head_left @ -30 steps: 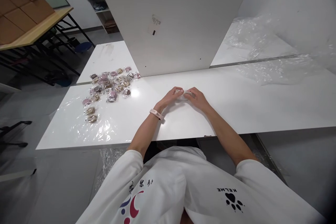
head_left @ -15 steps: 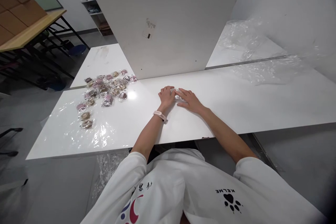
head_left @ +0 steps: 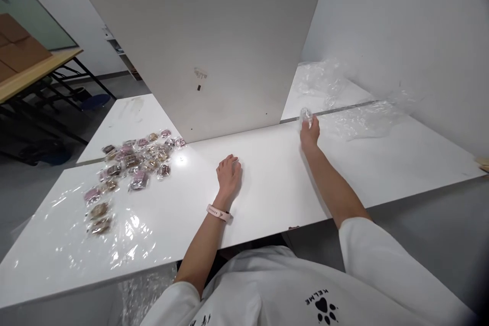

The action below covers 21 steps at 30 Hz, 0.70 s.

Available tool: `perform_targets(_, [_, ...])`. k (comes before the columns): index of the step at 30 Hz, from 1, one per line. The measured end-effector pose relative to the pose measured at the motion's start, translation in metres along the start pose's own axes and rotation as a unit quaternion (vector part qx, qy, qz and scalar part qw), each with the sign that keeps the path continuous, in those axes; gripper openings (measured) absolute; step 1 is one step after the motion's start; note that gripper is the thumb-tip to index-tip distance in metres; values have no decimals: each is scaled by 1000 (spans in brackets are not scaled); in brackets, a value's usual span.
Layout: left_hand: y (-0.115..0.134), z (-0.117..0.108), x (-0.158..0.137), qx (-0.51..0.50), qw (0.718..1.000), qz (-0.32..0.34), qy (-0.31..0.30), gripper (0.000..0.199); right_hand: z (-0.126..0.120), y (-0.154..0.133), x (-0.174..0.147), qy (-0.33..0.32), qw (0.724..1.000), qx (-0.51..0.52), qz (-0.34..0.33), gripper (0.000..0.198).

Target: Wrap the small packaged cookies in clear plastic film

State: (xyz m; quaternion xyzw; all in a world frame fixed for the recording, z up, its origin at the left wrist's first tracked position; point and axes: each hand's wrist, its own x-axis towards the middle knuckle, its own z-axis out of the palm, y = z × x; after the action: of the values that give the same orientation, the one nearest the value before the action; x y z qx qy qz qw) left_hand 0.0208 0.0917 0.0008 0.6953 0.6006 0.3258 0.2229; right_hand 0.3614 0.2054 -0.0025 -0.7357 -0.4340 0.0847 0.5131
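Note:
My right hand (head_left: 310, 133) is closed on a clear, crumpled plastic bag (head_left: 306, 114), held over the far side of the white table near its right part. Whether anything is inside that bag I cannot tell. On the bare tabletop before me rests my left hand (head_left: 228, 176), with a pink band on its wrist. Its fingers are loosely bent and a little apart, with nothing seen in them. To its left lie several small wrapped pieces (head_left: 138, 179) in pink, tan and dark brown, each in clear film.
A tall white panel (head_left: 214, 51) stands upright at the table's far edge. Clear plastic film (head_left: 367, 121) is heaped on the right, and another sheet (head_left: 114, 244) covers the left front. Cardboard boxes (head_left: 26, 53) sit on a wooden table (head_left: 46, 69) at far left.
Both hands were together on a clear plastic bag on the table. My right hand has carried it away to the right; my left hand has let go. The view has shifted.

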Motion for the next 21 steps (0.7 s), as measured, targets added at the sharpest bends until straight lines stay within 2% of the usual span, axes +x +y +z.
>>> perform_targets(2, [-1,3,2,12,1000,15,4,33,13,-7,29,28,994,-108,-11,62])
perform_targets(4, [-3,4,2,25,999,29,6,32,32,-15,41,-10,979,-200,-34,61])
perform_targets(8, [-4,3,2,37,999,35,6,32,62,-14,33,-127,949,-274,-87,63])
perform_targets(10, [-3,2,2,38,999,32,5,31,59,-5,29,-116,944,-295,-91,64])
perform_targets(13, [-3,2,3,39,999,32,0,29,28,16,31,-1,944,-329,-22,65])
perform_targets(15, [-3,3,4,39,999,29,-5,27,-5,31,31,26,938,-343,34,62])
perform_targets(18, [-4,4,5,32,999,21,-8,25,-53,47,10,-57,932,-357,28,55])
perform_targets(21, [-2,4,7,26,1000,10,-6,23,-82,42,-49,-116,919,-377,-19,55])
